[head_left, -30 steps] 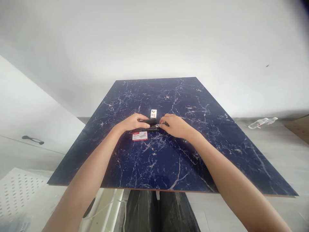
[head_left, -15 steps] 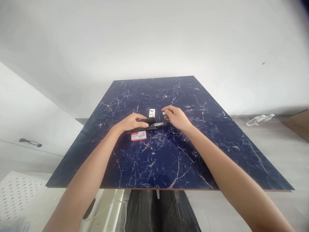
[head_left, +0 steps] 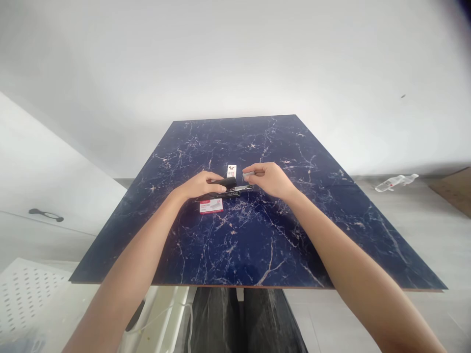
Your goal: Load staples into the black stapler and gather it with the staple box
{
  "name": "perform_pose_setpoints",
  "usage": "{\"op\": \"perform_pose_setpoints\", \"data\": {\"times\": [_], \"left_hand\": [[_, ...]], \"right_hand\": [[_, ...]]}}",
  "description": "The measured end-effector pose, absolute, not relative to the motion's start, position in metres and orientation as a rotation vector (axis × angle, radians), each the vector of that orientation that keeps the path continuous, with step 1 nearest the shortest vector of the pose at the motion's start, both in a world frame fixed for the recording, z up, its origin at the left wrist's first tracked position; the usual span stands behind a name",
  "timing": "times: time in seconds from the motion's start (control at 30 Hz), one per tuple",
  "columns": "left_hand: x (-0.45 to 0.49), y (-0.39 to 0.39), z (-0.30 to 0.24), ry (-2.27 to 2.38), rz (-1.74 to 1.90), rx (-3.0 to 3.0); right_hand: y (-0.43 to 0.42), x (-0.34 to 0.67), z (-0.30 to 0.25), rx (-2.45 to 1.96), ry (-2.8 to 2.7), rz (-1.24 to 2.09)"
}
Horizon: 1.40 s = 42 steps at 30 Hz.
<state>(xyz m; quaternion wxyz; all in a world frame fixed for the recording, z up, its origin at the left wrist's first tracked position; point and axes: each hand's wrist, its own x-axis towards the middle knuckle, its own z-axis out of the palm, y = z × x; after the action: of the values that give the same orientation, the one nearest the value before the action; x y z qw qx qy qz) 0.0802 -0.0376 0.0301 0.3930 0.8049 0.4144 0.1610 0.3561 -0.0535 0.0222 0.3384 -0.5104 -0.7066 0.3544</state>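
A black stapler (head_left: 231, 187) lies opened on the dark blue marbled table (head_left: 257, 235). My left hand (head_left: 200, 185) is closed over its left end and holds it down. My right hand (head_left: 268, 178) hovers just above the stapler's right end, pinching a short silver strip of staples (head_left: 248, 173) between thumb and fingers. A red and white staple box (head_left: 211, 206) lies just in front of the stapler. A small white box (head_left: 231, 170) with a dark mark sits just behind it.
The table's near edge (head_left: 235, 286) is close to my legs. A white perforated panel (head_left: 25, 294) lies low on the left. An empty plastic bottle (head_left: 395, 182) lies on the grey floor at the right. A white wall stands behind the table.
My right hand lifted off the stapler's right end with the staple strip, rose, then came back left towards the stapler. My left hand stayed on the stapler.
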Motion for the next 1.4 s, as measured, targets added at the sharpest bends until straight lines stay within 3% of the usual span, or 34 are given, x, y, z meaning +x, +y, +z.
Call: {"op": "perform_pose_setpoints", "data": {"times": [0.13,0.33,0.67,0.93,1.4], "left_hand": [[0.080,-0.037,0.029,1.049,0.415,2.043],[0.081,-0.039,0.032,1.017,0.385,2.040],[0.079,-0.037,0.029,1.035,0.370,2.110],[0.080,-0.038,0.029,1.051,0.370,2.112],[0.081,-0.039,0.031,1.043,0.359,2.099]], "right_hand": [[-0.055,0.355,0.023,-1.290,-1.941,0.733],[-0.052,0.360,0.019,-1.211,-2.190,0.703],[-0.053,0.358,0.023,-1.033,-1.730,1.139],[-0.056,0.348,0.018,-1.111,-1.733,0.983],[-0.051,0.352,0.014,-1.234,-1.826,0.998]]}}
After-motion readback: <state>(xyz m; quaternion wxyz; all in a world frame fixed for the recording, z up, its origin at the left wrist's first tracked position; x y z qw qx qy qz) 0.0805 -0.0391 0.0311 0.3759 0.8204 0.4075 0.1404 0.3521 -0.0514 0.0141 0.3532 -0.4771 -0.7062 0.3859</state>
